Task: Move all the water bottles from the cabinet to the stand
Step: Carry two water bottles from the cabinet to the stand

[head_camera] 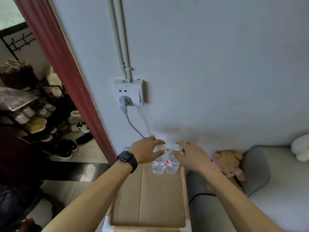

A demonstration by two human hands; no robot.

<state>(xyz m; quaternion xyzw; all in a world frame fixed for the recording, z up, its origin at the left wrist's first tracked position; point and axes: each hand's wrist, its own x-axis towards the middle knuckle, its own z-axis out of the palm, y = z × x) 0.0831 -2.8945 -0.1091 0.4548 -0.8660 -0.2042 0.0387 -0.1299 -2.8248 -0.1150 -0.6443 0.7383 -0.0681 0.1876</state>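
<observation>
Head view: left hand [145, 151] grasps left bottle [158, 165], right hand [190, 155] grasps right bottle [173, 166], both upright, side by side, at the far end of the stand [150, 198]. Advise letting go straight upward.

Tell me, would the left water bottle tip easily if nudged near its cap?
Probably yes: the left water bottle is tall and narrow, standing upright on cardboard. It looks full, so likely heavy for its size. The left hand grips its neck, which should steady it.

Clear bottles [158, 166] (white caps [161, 147]), brown cardboard [147, 198]
</observation>
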